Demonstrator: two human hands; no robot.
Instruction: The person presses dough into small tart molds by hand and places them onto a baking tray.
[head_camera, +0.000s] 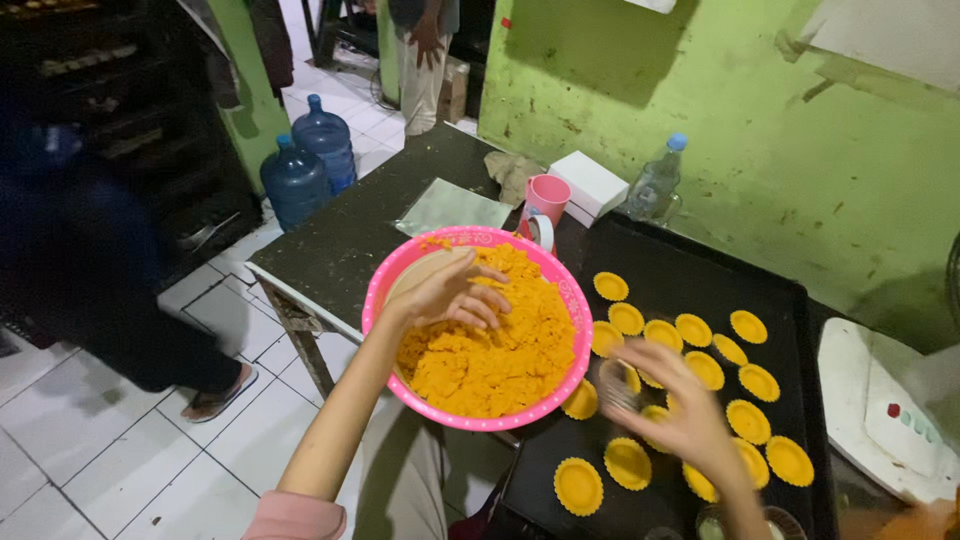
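Note:
A pink plastic bowl (383, 290) holds a heap of crumbly orange dough (500, 350). My left hand (450, 290) reaches into the bowl, its fingers curled on the dough near the far rim. My right hand (672, 405) hovers blurred over a black baking tray (700, 270), fingers spread; a small round mould seems to sit by its fingertips, but the blur hides whether it is held. Several small tart shells (578, 486) filled with orange dough lie on the tray around that hand.
A dark table (340, 240) carries a pink cup (547, 197), a white box (592, 182), a clear water bottle (657, 185) and a foil sheet (452, 208). Two blue water jugs (310, 165) stand on the tiled floor. A person in dark clothes (90, 270) stands left; another stands far back.

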